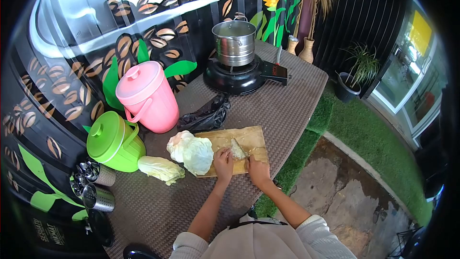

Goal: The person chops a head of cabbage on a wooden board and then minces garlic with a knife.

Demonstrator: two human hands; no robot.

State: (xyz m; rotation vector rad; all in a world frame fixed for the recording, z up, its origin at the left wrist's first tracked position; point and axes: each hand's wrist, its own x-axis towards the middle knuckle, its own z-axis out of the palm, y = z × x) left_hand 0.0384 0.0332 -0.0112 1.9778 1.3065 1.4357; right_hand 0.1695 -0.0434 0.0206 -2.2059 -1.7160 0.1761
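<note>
On the wooden cutting board point(219, 137) lies a flat, pointed piece that looks like a knife blade point(237, 149), coated with pale chopped bits. My right hand point(259, 170) is closed at its near end, where the handle is hidden. Bent fingers of my left hand point(223, 164) touch the blade's left side; what they pinch, if anything, does not show. Beside my left hand, a pale green cabbage head point(198, 155) overlaps the board's left edge. Another whitish cabbage point(179, 142) rests against it, and a napa cabbage point(160, 169) lies farther left on the table.
A black plastic bag point(206, 114) lies behind the board. A steel pot point(234, 45) stands on a black portable stove point(235, 77) at the back. Pink point(148, 98) and green lidded buckets point(115, 143) line the left, near steel utensil holders point(99, 197). The table edge curves along the right.
</note>
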